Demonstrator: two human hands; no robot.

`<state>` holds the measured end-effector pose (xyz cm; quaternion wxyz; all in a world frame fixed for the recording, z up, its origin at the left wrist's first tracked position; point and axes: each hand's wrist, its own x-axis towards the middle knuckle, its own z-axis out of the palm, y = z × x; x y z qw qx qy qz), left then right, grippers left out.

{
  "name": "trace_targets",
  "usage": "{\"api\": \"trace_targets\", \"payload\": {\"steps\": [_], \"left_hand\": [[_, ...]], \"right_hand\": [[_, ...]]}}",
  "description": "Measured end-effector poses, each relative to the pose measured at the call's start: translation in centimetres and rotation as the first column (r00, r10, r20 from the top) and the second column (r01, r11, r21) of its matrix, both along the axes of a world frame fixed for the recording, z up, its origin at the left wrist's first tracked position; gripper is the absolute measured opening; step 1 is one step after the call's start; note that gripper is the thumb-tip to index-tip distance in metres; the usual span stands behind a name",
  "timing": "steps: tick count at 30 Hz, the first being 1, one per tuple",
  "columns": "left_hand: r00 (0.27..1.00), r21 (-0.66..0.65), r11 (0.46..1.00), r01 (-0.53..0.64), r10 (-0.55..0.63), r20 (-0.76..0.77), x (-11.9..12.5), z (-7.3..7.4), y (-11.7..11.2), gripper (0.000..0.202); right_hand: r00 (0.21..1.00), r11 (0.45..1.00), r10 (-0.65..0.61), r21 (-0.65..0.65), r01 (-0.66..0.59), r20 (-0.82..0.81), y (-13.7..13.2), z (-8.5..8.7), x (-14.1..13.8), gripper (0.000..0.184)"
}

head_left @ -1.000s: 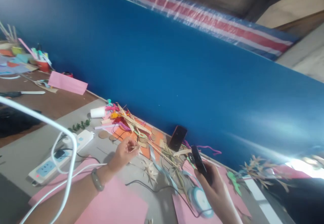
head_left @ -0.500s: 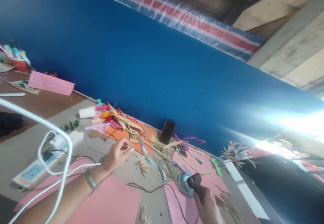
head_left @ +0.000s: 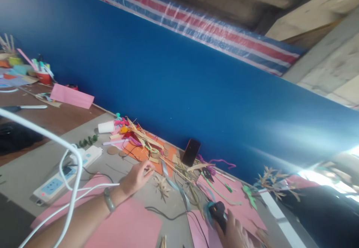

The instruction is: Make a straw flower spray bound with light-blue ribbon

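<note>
My left hand [head_left: 139, 177], a bracelet on its wrist, is raised above the table with thumb and fingers pinched on a small tan piece [head_left: 147, 170], mostly hidden; it looks like dried husk. To its right lies a spiky dried husk flower [head_left: 162, 188]. My right hand [head_left: 234, 230] is at the handle of a black glue gun [head_left: 218, 213], thumb on one side and fingers on the other. Beneath the gun's front end sits a bluish tape roll [head_left: 208, 211]. The right hand is slightly blurred.
A white power strip [head_left: 56, 184] and a looping white cable [head_left: 77, 166] are at the left. Craft scraps [head_left: 143, 136] and a phone [head_left: 191, 152] lie along the blue wall [head_left: 168, 76]. Pink sheets [head_left: 129, 222] cover the front; a black cord [head_left: 168, 217] crosses the table.
The view has swung a little left, so everything appears further right and slightly lower. My right hand's fingers look straighter along the glue gun's handle. The left hand keeps its pinch.
</note>
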<state>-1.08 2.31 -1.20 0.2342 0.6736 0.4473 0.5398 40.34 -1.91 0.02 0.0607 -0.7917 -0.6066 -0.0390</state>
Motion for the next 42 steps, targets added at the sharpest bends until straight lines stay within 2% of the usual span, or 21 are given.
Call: {"api": "trace_targets", "payload": {"steps": [1,3,4,6,8,10,11,13,17,24,28,31,34,36,39,42], "left_hand": [[0.999,0.011,1.0,0.004,-0.003,-0.035,0.0,-0.1,0.0,0.007],[0.993,0.041,0.999,0.001,0.004,-0.114,0.1,-0.4,0.0,0.009],[0.987,0.064,0.998,-0.004,0.014,-0.158,0.2,-0.6,-0.1,0.009],[0.969,0.132,0.991,-0.006,0.039,-0.246,0.3,-0.9,-0.1,0.012],[0.944,0.206,0.979,0.005,0.064,-0.325,0.4,-0.9,-0.1,0.017],[0.917,0.254,0.967,0.025,0.079,-0.391,0.5,-0.7,-0.2,0.021],[0.906,0.27,0.962,0.036,0.083,-0.415,0.5,-0.6,-0.2,0.022],[0.889,0.295,0.953,0.067,0.078,-0.452,0.5,0.0,-0.4,0.023],[0.868,0.326,0.937,0.129,0.053,-0.494,0.3,1.0,-0.7,0.022],[0.901,0.467,0.878,0.105,0.115,-0.418,-0.3,1.9,-0.8,0.032],[0.891,0.42,0.906,0.05,0.149,-0.428,-0.5,1.6,-0.9,0.047],[0.922,0.368,0.928,-0.064,0.196,-0.333,-0.2,1.1,-0.8,0.058],[0.967,0.267,0.95,-0.161,0.206,-0.149,0.2,0.9,-0.7,0.061],[0.988,0.15,0.978,-0.147,0.152,-0.026,0.4,1.2,-0.7,0.047],[0.987,-0.086,0.996,0.002,0.011,0.158,0.8,1.7,-0.8,0.017],[0.931,-0.269,0.943,0.197,-0.094,0.353,1.3,1.9,-0.7,0.017]], "right_hand": [[0.999,0.998,0.039,0.048,-0.041,0.036,-0.1,0.9,-1.0,0.062],[0.972,0.968,0.214,0.154,-0.197,-0.096,-0.3,3.0,-3.9,0.056],[0.927,0.945,0.3,0.201,-0.257,-0.226,-0.3,3.9,-5.7,0.052],[0.776,0.921,0.388,0.229,-0.314,-0.498,-0.2,5.6,-9.8,0.045],[0.573,0.912,0.393,0.224,-0.344,-0.719,0.2,6.6,-13.8,0.046],[0.375,0.9,0.306,0.136,-0.415,-0.875,0.9,7.1,-17.0,0.049],[0.314,0.904,0.247,0.102,-0.415,-0.917,1.4,7.1,-18.2,0.049],[0.241,0.892,0.138,0.014,-0.452,-0.961,2.2,6.9,-19.9,0.049],[0.168,0.859,0.043,-0.049,-0.51,-0.985,2.9,6.2,-21.1,0.041],[0.115,0.878,0.038,-0.022,-0.478,-0.993,2.5,4.9,-22.3,0.033],[0.086,0.898,0.046,0.003,-0.44,-0.995,2.4,3.9,-23.1,0.033],[0.047,0.918,0.087,0.062,-0.393,-0.995,2.5,2.9,-23.5,0.036],[0.009,0.943,0.123,0.114,-0.312,-0.992,2.7,2.2,-23.7,0.04],[-0.002,0.954,0.141,0.136,-0.268,-0.99,2.8,2.1,-23.8,0.042],[0.003,0.955,0.174,0.168,-0.247,-0.985,2.7,2.3,-24.1,0.042],[0.036,0.944,0.207,0.19,-0.269,-0.978,2.2,2.7,-24.6,0.04]]}}
